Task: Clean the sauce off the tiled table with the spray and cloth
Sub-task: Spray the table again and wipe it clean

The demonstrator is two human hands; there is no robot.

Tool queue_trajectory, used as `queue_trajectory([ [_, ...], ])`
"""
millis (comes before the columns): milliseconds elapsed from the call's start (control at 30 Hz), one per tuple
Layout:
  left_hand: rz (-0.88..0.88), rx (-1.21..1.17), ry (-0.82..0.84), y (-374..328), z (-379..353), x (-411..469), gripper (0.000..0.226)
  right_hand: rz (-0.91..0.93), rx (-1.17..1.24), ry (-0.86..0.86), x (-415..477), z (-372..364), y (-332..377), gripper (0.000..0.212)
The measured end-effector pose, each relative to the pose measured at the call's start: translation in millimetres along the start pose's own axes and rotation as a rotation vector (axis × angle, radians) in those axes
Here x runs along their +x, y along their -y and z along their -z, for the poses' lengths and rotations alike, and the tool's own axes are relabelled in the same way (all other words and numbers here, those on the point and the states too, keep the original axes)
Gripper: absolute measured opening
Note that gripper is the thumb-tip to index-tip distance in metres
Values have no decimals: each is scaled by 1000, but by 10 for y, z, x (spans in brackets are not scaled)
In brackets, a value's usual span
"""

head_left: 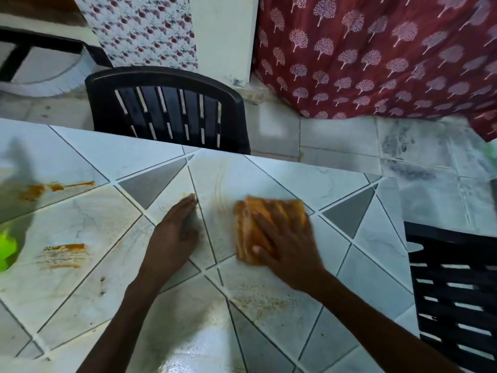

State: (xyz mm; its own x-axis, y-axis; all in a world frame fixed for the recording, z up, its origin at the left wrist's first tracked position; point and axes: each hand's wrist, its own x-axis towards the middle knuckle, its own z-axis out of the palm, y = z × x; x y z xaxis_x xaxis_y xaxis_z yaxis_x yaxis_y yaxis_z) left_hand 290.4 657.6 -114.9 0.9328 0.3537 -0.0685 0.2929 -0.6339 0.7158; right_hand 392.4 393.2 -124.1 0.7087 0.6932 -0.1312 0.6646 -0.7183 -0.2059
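Two sauce smears (64,254) are lying toward the counter's left edge, nearer the flat, empty left hand (174,232) than the right hand (287,246) pressing the cloth (266,211)

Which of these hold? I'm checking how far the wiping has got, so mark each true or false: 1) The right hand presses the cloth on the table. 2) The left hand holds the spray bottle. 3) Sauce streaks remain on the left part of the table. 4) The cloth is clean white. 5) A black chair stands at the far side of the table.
1) True: the right hand lies flat on the cloth on the tiled table.
2) False: the left hand rests open on the tiles, holding nothing.
3) True: sauce streaks remain there.
4) False: the cloth is stained orange.
5) True: the black chair stands there.
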Motion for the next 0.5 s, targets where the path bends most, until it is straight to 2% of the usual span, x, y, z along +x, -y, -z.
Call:
queue_trajectory([
  [100, 5, 29, -1, -30, -34, -26, 62, -110, -24, -11, -221, 71, -443, 74],
  [167, 14, 42, -16, -67, -72, -44, 64, -234, -41, -49, 143, 115, -574, 76],
  [267, 1, 48, -50, -58, -78, -39, 60, -386, -29, -132, 992, 135, -318, 76],
  [333, -7, -30, -114, -95, -75, -41, 55, -326, -53, -125, 1397, 131, 84, 77],
  [400, 28, -133, -238, -153, -56, -76, 51, -187, -80, -81, 1470, 92, 518, 79],
  [500, 98, -125, -371, -153, 37, -136, 43, 45, -98, -49, 922, 16, 823, 76],
])
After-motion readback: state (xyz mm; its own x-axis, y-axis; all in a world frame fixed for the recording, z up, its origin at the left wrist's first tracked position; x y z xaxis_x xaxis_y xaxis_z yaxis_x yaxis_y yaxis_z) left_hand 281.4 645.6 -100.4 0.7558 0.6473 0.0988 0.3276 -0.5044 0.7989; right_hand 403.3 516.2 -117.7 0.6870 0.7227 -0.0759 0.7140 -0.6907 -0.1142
